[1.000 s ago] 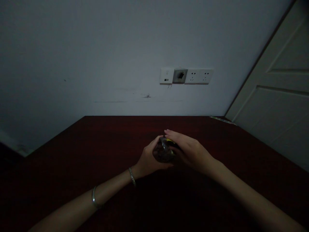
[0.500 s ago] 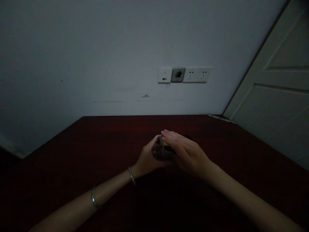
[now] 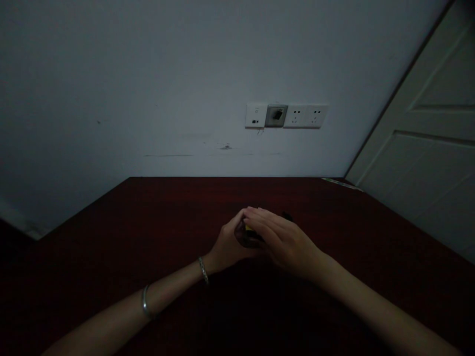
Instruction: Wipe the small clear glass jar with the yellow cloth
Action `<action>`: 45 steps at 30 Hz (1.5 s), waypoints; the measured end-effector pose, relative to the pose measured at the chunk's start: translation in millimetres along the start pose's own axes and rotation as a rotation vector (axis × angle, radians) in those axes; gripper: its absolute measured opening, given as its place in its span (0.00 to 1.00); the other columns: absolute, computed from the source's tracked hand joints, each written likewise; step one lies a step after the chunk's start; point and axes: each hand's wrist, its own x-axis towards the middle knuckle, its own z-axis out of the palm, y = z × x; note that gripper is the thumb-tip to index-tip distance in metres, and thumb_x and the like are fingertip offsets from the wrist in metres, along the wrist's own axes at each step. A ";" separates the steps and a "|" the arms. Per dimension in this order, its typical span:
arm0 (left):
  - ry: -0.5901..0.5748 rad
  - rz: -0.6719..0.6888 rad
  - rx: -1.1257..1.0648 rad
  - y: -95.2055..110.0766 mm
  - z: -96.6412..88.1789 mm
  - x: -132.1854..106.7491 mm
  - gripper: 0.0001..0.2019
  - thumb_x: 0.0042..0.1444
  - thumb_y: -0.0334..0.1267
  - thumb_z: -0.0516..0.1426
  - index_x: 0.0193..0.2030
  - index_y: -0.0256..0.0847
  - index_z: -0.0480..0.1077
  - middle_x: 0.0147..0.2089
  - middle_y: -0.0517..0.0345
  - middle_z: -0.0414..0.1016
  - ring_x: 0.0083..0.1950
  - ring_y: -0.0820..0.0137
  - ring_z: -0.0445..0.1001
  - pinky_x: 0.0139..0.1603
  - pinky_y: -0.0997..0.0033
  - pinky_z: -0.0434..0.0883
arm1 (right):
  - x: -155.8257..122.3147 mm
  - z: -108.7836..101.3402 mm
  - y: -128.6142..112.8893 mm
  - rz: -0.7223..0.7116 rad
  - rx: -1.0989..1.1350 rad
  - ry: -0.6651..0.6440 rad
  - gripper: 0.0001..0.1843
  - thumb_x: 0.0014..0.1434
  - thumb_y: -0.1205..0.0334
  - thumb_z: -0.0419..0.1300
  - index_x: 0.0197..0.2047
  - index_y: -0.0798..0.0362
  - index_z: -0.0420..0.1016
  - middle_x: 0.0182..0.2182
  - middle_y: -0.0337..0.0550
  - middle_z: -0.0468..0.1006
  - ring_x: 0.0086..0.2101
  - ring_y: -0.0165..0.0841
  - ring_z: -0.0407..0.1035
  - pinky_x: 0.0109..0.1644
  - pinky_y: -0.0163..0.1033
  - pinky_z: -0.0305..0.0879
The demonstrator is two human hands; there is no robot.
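Between my two hands, above the table, is a dark see-through rounded thing [image 3: 243,237] like a bottle or jar, with a yellow patch on it. Its kind is hard to make out in the dim light. My left hand [image 3: 229,245] curves around its left end, thumb below. Over its top and right side lies my right hand [image 3: 287,237], fingers bent together and hiding most of it. A small black bit [image 3: 287,216] shows just past the right knuckles; whether it belongs to the held thing I cannot tell.
The dark red table [image 3: 166,207] runs back to a pale wall [image 3: 166,74] with sockets and switches [image 3: 285,116]. A thin printed strip [image 3: 341,184] lies at the table's far right corner. A white panelled door [image 3: 426,148] stands along the right side.
My right hand has slid slightly left and down over the held thing, covering more of its top. The left hand keeps its hold. The view has shifted slightly.
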 end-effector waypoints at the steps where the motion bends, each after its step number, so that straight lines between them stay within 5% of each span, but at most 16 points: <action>1: -0.005 0.006 -0.006 -0.3 -0.7 0.0 0.39 0.38 0.38 0.68 0.58 0.42 0.59 0.55 0.49 0.71 0.55 0.57 0.71 0.54 0.56 0.72 | 1.0 0.4 -2.1 -0.031 -0.014 0.007 0.18 0.63 0.74 0.46 0.54 0.66 0.66 0.53 0.59 0.71 0.57 0.41 0.62 0.60 0.50 0.63; 9: -0.058 0.002 -0.085 2.6 -6.9 0.2 0.36 0.41 0.37 0.66 0.58 0.40 0.58 0.53 0.50 0.72 0.54 0.54 0.72 0.54 0.56 0.72 | 6.2 2.5 -12.7 -0.092 -0.018 -0.022 0.16 0.64 0.71 0.47 0.53 0.64 0.68 0.51 0.55 0.74 0.55 0.40 0.66 0.59 0.48 0.64; 16: -0.044 -0.115 -0.166 3.4 2.0 -1.2 0.39 0.36 0.38 0.69 0.57 0.40 0.60 0.52 0.50 0.73 0.51 0.60 0.73 0.51 0.59 0.73 | -1.6 -2.0 11.1 0.340 0.206 0.114 0.18 0.64 0.67 0.49 0.55 0.61 0.66 0.52 0.55 0.73 0.52 0.36 0.68 0.57 0.44 0.67; 22: -0.038 -0.150 -0.189 6.7 2.4 -1.9 0.43 0.34 0.38 0.70 0.58 0.39 0.57 0.54 0.46 0.71 0.53 0.58 0.72 0.54 0.56 0.71 | -4.6 12.4 12.3 0.539 0.280 0.212 0.17 0.64 0.65 0.50 0.55 0.55 0.67 0.50 0.50 0.75 0.49 0.36 0.71 0.53 0.45 0.70; 30: -0.019 -0.210 -0.230 18.7 2.2 0.9 0.43 0.32 0.35 0.70 0.58 0.37 0.58 0.55 0.45 0.71 0.53 0.57 0.72 0.54 0.54 0.70 | -9.6 14.6 4.5 0.343 0.205 0.272 0.20 0.63 0.70 0.49 0.58 0.54 0.62 0.55 0.52 0.70 0.56 0.37 0.64 0.59 0.49 0.65; 37: 0.044 -0.271 -0.425 17.9 4.3 10.2 0.32 0.36 0.28 0.67 0.51 0.38 0.63 0.50 0.48 0.75 0.49 0.60 0.75 0.47 0.64 0.74 | -8.2 13.5 -4.2 0.126 0.190 0.190 0.26 0.62 0.73 0.49 0.63 0.55 0.54 0.57 0.55 0.67 0.60 0.39 0.58 0.60 0.52 0.62; 45: 0.042 -0.245 -0.411 14.4 1.2 13.8 0.29 0.34 0.24 0.67 0.46 0.37 0.65 0.49 0.48 0.76 0.49 0.60 0.75 0.47 0.65 0.74 | -7.6 14.6 -5.4 0.028 0.096 0.185 0.27 0.60 0.75 0.49 0.63 0.60 0.53 0.54 0.61 0.69 0.59 0.40 0.59 0.59 0.51 0.64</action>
